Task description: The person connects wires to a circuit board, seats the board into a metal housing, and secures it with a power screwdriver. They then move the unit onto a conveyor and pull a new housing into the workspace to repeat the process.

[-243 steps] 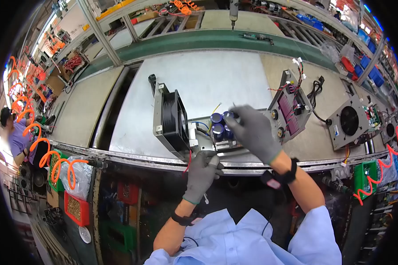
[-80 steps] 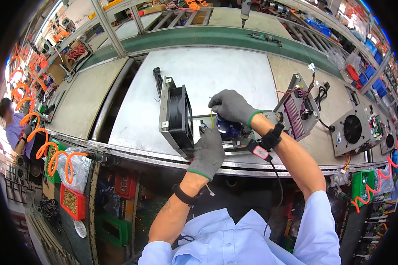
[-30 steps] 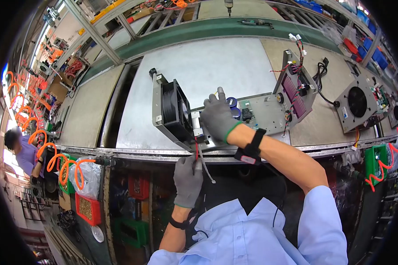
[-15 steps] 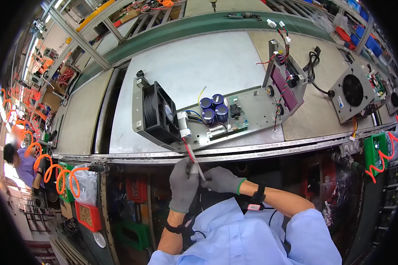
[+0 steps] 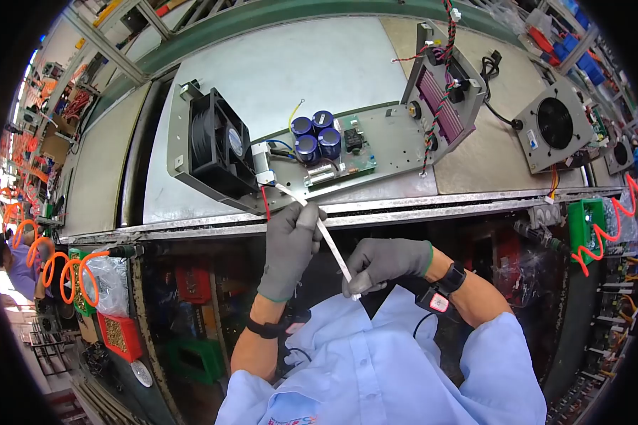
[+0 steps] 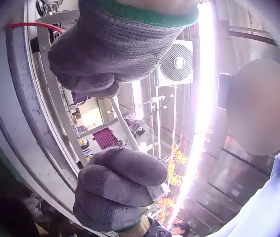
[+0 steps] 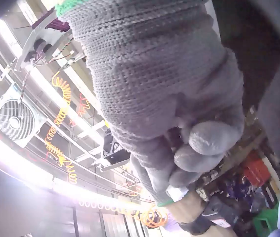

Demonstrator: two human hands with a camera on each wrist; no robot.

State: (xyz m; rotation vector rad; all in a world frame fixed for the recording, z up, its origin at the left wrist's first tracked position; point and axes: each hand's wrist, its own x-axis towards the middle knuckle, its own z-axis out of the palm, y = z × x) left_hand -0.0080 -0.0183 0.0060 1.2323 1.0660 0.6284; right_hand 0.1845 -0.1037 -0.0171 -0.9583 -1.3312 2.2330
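In the head view, a white sleeved cable runs from beside the black fan over the bench's front edge. The gloved left hand pinches it partway along. The gloved right hand pinches its lower end, and the cable stretches straight between the hands. A red wire hangs beside the left hand. Behind lies a grey metal chassis carrying several blue capacitors and a green circuit board. In the left wrist view, the cable spans between both gloves.
The bench's metal front rail lies just beyond the hands. A second fan unit stands at the right. Red screw bin and orange coiled hose are at lower left, a green bin at lower right.
The right hand has left the capacitors, come down toward the body and taken hold of the cable's end. The cable now stretches toward the lower right; the left hand has risen to the rail.
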